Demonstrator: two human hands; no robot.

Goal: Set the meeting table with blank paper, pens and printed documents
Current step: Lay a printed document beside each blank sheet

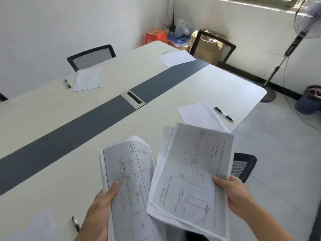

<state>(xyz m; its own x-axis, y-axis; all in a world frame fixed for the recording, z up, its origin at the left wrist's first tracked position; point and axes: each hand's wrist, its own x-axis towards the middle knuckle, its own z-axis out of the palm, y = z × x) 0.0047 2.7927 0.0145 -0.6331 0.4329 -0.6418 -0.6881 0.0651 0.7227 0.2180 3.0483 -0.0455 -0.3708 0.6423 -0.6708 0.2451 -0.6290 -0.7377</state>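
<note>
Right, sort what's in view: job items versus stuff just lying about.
Job items: printed documents in the right hand, more printed sheets in the left hand, blank paper, pen, far blank sheets, far pen.

Lying about: red stool, cardboard box, fan, waste basket.

table [199,87]: smooth matt off-white top; dark grey matt centre strip
cable box [133,99]: brushed silver metal
documents [192,174]: thin white paper, grey print, curled edges
blank sheets [199,113]: plain white paper, matt
pen [224,114]: glossy black and white plastic
chairs [92,57]: black mesh cloth, dark frame
box [205,47]: brown cardboard
stool [155,37]: glossy red plastic
</note>
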